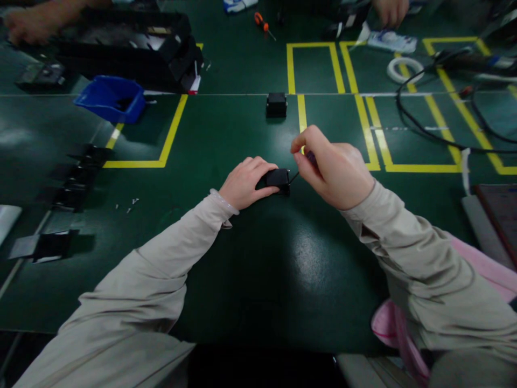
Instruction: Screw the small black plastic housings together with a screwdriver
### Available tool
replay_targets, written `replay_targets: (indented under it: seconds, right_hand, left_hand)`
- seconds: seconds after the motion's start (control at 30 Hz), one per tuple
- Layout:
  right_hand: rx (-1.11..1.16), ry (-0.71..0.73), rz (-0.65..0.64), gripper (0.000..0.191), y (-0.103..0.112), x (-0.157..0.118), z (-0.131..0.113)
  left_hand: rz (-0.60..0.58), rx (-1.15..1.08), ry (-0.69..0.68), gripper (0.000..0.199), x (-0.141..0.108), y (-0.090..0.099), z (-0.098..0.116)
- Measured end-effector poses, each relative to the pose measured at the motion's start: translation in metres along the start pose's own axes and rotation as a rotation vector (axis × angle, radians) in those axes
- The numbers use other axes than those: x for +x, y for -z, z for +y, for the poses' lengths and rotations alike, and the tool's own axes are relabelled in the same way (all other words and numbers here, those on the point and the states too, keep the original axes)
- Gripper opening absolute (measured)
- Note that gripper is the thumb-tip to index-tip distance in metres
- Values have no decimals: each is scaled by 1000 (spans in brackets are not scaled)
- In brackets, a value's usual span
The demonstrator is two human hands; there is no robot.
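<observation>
Near the middle of the green table, my left hand [247, 182] grips a small black box-shaped part [278, 178] between thumb and fingers. My right hand [333, 170] is closed around the handle of a screwdriver, whose thin dark shaft [294, 178] slants down to the right end of that part. Most of the handle is hidden by my fingers. Farther back on the table sits a similar black part [277, 105], with nobody touching it. Several tiny screws [132, 203] lie to the left of my left hand.
At the left are a blue bin [112, 99], a row of black parts [76, 178] and stacked black trays [169, 51]. An orange screwdriver [262, 22], white tape roll [405, 70] and black cable [424, 126] lie farther back. Other people's hands [30, 24] show at the top.
</observation>
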State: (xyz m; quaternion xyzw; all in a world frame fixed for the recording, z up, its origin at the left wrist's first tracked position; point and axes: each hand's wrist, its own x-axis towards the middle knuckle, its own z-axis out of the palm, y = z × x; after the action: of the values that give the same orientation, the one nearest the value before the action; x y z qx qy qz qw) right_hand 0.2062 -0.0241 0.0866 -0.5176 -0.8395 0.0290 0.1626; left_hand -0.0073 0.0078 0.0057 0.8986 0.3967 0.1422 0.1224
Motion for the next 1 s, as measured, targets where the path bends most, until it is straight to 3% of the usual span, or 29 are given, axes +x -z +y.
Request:
replay_targets:
  seconds: [1.0]
  right_hand:
    - [-52, -26, -25, 38, 1, 0, -1]
  left_hand:
    - [17, -4, -21, 47, 1, -1, -3]
